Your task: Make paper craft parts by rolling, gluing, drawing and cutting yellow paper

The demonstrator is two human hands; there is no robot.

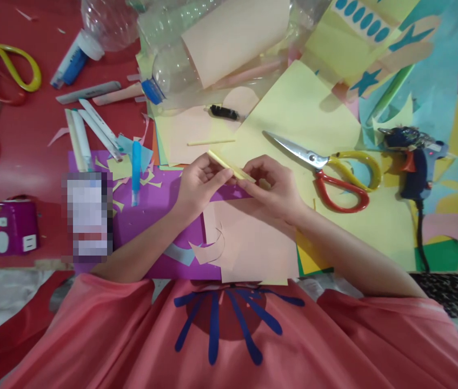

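Observation:
Between my two hands is a narrow strip of pale yellow paper (225, 164), slanting down to the right; whether it is folded or rolled I cannot tell. My left hand (201, 183) pinches it with the thumb on top. The fingers of my right hand (270, 185) close on its lower right end. A thin yellow paper stick (211, 142) lies just beyond the hands. Under them are a purple sheet (147, 227) and a pale pink sheet (259, 237) with curved paper scraps (208, 253) on it.
Large scissors (318, 162) lie right of my hands, beside a blue glue gun (418, 167). Plastic bottles (172, 75) and coloured sheets fill the back. Markers (99, 129), a phone (90, 216), a purple power adapter (11, 227) and other scissors (13, 67) are at left.

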